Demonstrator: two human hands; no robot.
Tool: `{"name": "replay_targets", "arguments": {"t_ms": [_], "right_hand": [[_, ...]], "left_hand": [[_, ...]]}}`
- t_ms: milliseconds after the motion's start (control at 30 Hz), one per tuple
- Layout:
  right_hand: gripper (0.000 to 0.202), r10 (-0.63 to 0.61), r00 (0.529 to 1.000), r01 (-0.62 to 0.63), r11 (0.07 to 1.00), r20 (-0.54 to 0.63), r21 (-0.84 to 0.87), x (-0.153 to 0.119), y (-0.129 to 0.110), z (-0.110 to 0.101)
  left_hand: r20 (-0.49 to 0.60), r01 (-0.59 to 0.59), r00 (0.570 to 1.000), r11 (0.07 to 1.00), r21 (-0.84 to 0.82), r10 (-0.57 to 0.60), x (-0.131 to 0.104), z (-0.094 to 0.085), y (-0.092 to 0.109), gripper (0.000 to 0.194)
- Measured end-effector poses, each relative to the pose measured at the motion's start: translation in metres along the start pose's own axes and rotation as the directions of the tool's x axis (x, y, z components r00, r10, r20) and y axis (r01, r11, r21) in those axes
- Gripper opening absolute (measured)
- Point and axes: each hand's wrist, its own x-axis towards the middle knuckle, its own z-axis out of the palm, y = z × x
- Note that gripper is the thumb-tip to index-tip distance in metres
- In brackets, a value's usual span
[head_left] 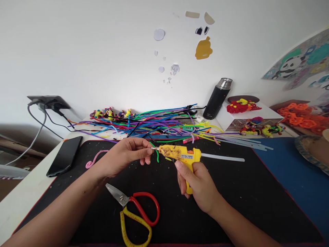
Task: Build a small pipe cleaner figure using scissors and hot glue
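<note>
My right hand (202, 181) is wrapped round the handle of a yellow hot glue gun (177, 152), its body smeared with dark residue. A translucent glue stick (223, 157) sticks out of the gun's rear. At the metal nozzle, which points left, my left hand (135, 152) is closed in a pinch; whatever its fingertips hold is hidden. A short green pipe cleaner (157, 156) shows just beyond the nozzle. Below the hands, scissors (123, 199) with one red and one yellow handle lie partly spread on the black mat (226, 212). Left of them is a curled pink pipe cleaner (95, 158).
Many coloured pipe cleaners (159, 123) lie heaped along the wall. Behind them stands a black thermos (218, 98). A phone (65, 156) rests at the left, near plugged-in cables (46, 103). Spare glue sticks (246, 142), a white box (241, 116) and a basket (308, 157) are at the right.
</note>
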Motion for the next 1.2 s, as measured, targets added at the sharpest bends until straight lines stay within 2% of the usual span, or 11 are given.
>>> {"name": "replay_targets", "arguments": {"t_ms": [1200], "right_hand": [[0.079, 0.001, 1.000, -0.001, 1.000, -0.007, 0.008, -0.0011, -0.0041, 0.0018]], "left_hand": [[-0.003, 0.005, 1.000, 1.000, 0.006, -0.005, -0.0027, 0.0011, 0.0058, 0.031]]}}
